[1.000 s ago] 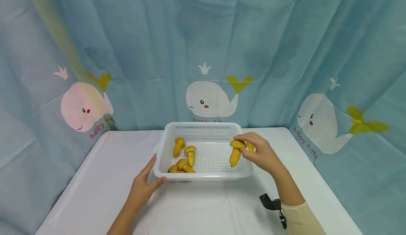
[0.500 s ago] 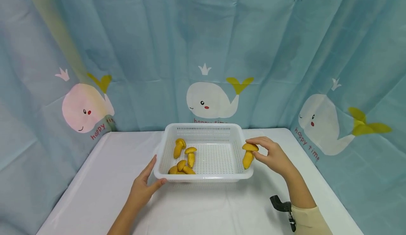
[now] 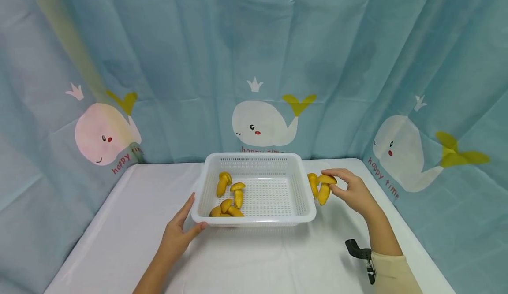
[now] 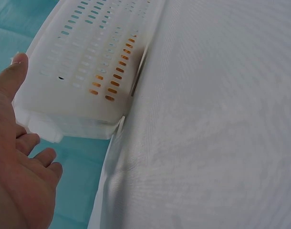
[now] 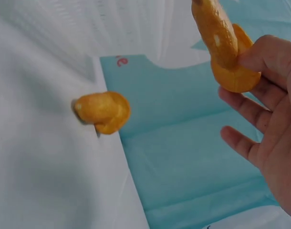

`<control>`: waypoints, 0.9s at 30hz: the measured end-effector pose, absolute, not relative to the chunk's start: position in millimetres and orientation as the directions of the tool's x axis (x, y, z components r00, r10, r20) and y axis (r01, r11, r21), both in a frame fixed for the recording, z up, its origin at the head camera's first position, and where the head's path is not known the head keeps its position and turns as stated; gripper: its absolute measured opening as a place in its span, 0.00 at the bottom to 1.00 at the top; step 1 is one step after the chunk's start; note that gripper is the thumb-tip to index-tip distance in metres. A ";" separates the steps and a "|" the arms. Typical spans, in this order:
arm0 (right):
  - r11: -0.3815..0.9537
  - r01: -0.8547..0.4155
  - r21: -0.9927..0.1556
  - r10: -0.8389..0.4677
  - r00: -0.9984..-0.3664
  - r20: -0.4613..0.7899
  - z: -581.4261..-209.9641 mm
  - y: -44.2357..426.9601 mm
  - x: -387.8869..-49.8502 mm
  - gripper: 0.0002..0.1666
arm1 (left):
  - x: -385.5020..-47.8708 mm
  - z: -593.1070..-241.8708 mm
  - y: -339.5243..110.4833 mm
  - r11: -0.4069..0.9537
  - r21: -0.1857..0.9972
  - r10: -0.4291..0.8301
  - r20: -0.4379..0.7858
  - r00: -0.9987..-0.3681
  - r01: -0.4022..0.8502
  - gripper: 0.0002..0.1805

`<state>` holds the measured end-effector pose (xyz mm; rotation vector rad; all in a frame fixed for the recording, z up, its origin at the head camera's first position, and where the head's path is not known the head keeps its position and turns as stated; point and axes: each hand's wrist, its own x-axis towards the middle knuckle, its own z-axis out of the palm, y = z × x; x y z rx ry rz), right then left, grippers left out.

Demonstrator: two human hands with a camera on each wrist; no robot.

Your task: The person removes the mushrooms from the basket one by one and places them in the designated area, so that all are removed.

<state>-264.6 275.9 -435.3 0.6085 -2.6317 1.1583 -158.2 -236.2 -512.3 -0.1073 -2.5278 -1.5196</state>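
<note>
My left hand rests at the near left corner of a white perforated plastic basket, thumb at the front rim and straight fingers along the left end. Just beyond the basket's right end, my right hand pinches a yellow mushroom by its cap between thumb and fingers, stem pointing down. Another yellow mushroom lies on the table beside that end, partly hidden by the basket in the head view. Several more mushrooms, such as one upright-looking mushroom, lie in the basket's left part.
A white cloth covers the table. Behind and at both sides hangs a blue curtain printed with whales. A black camera mount sits at my right wrist, by a beige sleeve.
My right hand has carried the mushroom rightward, from over the basket's right part to outside its right end. My left hand and the basket have stayed in place.
</note>
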 end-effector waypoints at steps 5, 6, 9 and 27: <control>0.636 -0.389 -0.666 -0.232 -0.920 0.316 -444.2 285.7 -269.5 0.24 | -156.7 -511.1 -236.3 0.477 0.867 -0.040 0.184 -0.982 0.143 0.51; 0.642 -0.373 -0.671 -0.221 -0.927 0.303 -445.7 287.6 -270.6 0.23 | -156.6 -511.0 -236.3 0.478 0.867 -0.040 0.182 -0.982 0.142 0.51; 0.656 -0.323 -0.682 -0.190 -0.945 0.265 -449.8 293.2 -274.0 0.23 | -156.7 -511.0 -236.2 0.479 0.866 -0.039 0.183 -0.982 0.142 0.51; 0.643 -0.255 -0.722 -0.173 -0.967 0.187 -476.4 307.9 -310.1 0.22 | -156.8 -512.4 -234.3 0.493 0.855 -0.050 0.215 -0.975 0.163 0.50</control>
